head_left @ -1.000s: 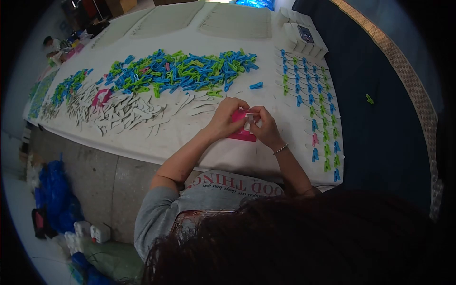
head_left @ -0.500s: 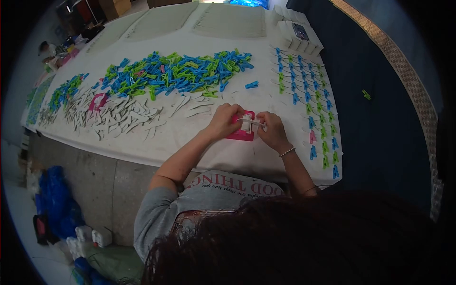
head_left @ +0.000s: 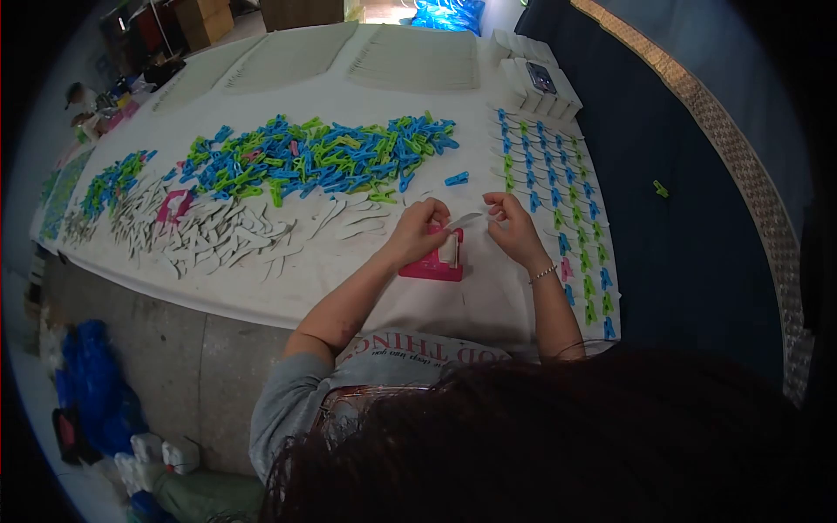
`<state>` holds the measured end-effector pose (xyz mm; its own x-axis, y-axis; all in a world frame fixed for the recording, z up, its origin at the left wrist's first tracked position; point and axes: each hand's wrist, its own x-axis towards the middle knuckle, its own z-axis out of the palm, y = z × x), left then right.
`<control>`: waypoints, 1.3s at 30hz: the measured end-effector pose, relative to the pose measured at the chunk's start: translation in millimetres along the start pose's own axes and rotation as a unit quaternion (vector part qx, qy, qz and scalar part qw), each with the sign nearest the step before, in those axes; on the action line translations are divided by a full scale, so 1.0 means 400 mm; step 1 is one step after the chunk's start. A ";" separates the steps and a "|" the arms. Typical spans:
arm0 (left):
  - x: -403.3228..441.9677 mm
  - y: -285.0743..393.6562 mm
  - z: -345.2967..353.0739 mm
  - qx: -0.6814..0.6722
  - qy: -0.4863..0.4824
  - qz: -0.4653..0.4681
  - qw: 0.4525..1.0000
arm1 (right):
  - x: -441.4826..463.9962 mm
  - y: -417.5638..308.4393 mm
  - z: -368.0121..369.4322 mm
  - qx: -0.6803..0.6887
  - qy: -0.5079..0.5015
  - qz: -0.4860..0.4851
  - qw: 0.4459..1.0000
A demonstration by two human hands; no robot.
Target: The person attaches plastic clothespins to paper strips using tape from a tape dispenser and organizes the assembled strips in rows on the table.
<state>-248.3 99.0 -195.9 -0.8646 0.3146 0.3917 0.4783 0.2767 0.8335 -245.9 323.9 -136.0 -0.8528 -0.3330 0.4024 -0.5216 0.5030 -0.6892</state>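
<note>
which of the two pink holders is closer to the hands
The pink holder by the left hand; the other holder lies well off to the left, among the white strips.

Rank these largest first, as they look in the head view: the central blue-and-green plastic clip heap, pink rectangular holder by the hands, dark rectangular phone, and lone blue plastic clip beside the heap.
Blue-and-green clip heap
Pink holder
Dark phone
Lone blue clip

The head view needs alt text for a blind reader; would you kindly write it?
A person's left hand holds a thin pale strip at a pink holder, right hand close by; blue and green clips lie heaped beyond.
</note>
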 end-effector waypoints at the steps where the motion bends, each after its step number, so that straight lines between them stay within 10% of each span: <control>1: 0.000 -0.021 -0.011 -0.066 0.017 -0.026 0.997 | 0.027 0.042 0.014 -0.014 -0.012 0.047 0.999; 12: 0.000 -0.052 -0.074 -0.216 0.075 -0.079 0.970 | 0.256 0.221 0.146 -0.353 -0.079 0.115 0.925; 18: -0.001 -0.042 -0.092 -0.395 0.048 -0.143 0.906 | 0.176 0.123 0.070 -0.193 -0.159 0.204 0.946; 23: -0.005 -0.039 -0.082 -0.447 0.016 -0.154 0.881 | 0.018 0.025 0.067 0.218 0.075 0.096 0.968; 39: -0.017 -0.004 -0.073 -0.438 -0.031 -0.138 0.888 | -0.052 -0.052 0.121 0.156 0.123 0.035 0.979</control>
<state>-247.5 69.9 -188.5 -0.9073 0.4012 0.1255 -0.0774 -0.4530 0.8881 -216.2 281.6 -159.3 -0.8865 -0.0856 0.4547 -0.4614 0.2362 -0.8552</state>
